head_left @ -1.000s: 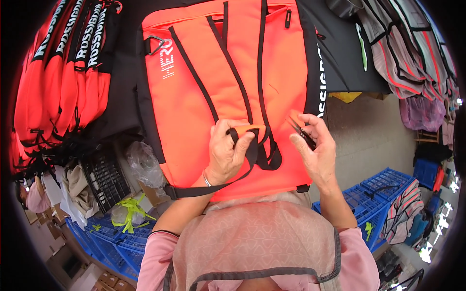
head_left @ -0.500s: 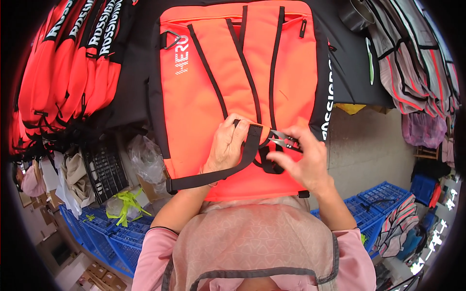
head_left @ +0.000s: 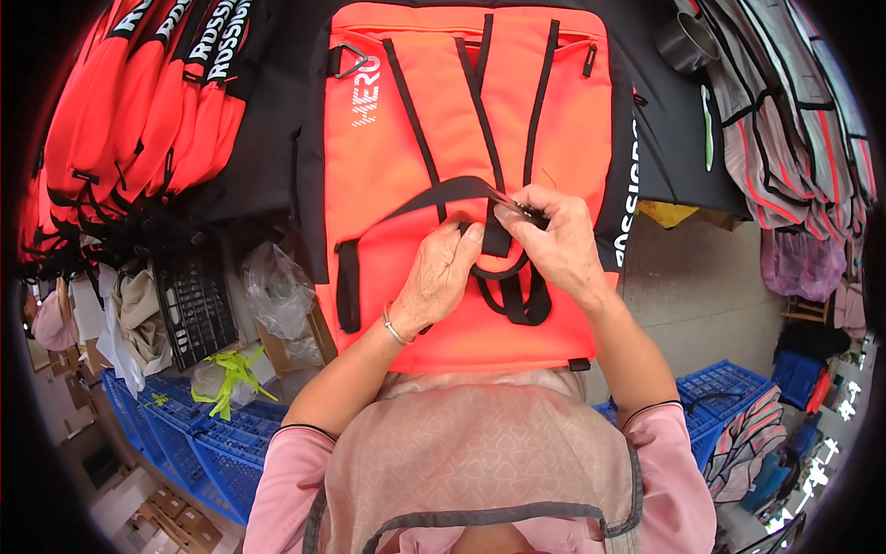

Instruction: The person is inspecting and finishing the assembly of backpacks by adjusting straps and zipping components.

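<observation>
A bright orange-red backpack with black sides lies back side up in front of me, its two shoulder straps running down the middle. My left hand pinches the lower end of one strap, thumb against fingers. Closed around small thread snips, my right hand is just to its right, and its thumb presses at the black webbing. That black webbing strap arches from the bag's left side up to the snips. A loop of black webbing hangs below my right hand. The snips' blade tips are partly hidden by the webbing.
More orange-red bags are stacked at the left, and grey bags with coral trim at the right. On the black-covered table is a metal cup. Blue crates stand on both sides below, one with yellow-green strips.
The webbing strap has flipped from below my hands to an arch above them. My right hand has moved up and left, closing in on my left hand. The bag appears slightly further right.
</observation>
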A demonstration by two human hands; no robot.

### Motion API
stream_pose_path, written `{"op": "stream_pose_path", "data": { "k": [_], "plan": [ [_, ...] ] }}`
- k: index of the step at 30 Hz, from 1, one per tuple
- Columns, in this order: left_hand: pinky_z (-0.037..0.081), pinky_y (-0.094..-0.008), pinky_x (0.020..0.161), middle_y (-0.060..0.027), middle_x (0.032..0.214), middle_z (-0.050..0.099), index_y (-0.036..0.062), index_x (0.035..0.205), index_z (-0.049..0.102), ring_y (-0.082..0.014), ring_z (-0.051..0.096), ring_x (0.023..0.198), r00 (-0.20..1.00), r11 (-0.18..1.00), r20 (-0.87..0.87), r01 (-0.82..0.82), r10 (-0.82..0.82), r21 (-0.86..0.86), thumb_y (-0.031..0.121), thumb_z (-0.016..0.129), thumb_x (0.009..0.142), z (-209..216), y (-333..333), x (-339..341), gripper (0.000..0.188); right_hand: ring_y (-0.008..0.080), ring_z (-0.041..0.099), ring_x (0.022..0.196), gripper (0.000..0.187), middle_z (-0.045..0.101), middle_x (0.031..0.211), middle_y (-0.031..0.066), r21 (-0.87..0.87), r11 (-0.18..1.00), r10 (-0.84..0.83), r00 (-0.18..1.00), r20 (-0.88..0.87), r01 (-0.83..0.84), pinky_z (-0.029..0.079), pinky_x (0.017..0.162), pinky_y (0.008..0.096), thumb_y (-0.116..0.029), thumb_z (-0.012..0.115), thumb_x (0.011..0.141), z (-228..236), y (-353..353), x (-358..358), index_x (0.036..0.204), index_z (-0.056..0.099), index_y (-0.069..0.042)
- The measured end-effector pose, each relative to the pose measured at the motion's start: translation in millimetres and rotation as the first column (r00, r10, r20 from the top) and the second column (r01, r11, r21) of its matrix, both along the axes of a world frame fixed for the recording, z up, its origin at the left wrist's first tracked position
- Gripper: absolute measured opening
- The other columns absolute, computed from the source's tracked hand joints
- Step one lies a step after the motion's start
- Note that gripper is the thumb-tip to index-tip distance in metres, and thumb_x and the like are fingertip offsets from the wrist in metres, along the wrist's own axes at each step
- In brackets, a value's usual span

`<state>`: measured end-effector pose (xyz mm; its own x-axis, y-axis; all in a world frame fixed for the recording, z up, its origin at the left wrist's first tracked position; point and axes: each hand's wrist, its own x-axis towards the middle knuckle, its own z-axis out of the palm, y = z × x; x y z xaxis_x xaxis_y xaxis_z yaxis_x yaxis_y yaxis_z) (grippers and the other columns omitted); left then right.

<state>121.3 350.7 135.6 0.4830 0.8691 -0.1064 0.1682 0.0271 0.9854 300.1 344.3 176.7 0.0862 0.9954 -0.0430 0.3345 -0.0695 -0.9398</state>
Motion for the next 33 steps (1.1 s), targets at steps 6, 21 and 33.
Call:
{"op": "stream_pose_path", "data": {
  "k": [6, 21, 33],
  "plan": [
    [0.039, -0.0297, 0.07, -0.0055, 0.089, 0.048, -0.0037, 0.087, 0.055, -0.0141, 0.045, 0.076, 0.996, 0.998, 0.079, -0.037, 0.032, 0.059, 0.025, 0.047, 0.106, -7, -3, 3, 0.035, 0.0029, 0.049, 0.064, 0.014, 0.058, 0.067, -0.0031, -0.228, 0.972, -0.015, 0.959, -0.283, -0.052, 0.04, 0.057, 0.0235, -0.009, 0.07, 0.089, -16, 5, 8, 0.081, 0.068, 0.002],
    [0.039, -0.032, 0.062, -0.0067, 0.084, 0.05, -0.0072, 0.068, 0.052, -0.0126, 0.046, 0.068, 0.986, 0.979, 0.157, 0.086, -0.056, -0.187, 0.021, 0.059, 0.098, -2, 5, -2, 0.041, 0.0187, 0.064, 0.074, 0.035, 0.065, 0.086, 0.0055, 0.167, 0.98, 0.026, 0.908, 0.418, -0.105, 0.051, 0.066, 0.0315, -0.018, 0.085, 0.073, 26, -43, 32, 0.1, 0.067, -0.003],
    [0.04, -0.0333, 0.069, -0.0061, 0.089, 0.054, -0.0012, 0.059, 0.042, -0.0167, 0.047, 0.074, 0.987, 0.978, -0.011, 0.161, -0.161, 0.131, 0.021, 0.062, 0.093, -6, 2, -2, 0.046, 0.0118, 0.051, 0.066, 0.015, 0.052, 0.073, -0.0022, 0.228, 0.679, 0.119, 0.41, 0.904, -0.698, 0.036, 0.056, 0.0293, -0.014, 0.075, 0.072, 56, -35, 27, 0.083, 0.066, -0.009]
  ]
}}
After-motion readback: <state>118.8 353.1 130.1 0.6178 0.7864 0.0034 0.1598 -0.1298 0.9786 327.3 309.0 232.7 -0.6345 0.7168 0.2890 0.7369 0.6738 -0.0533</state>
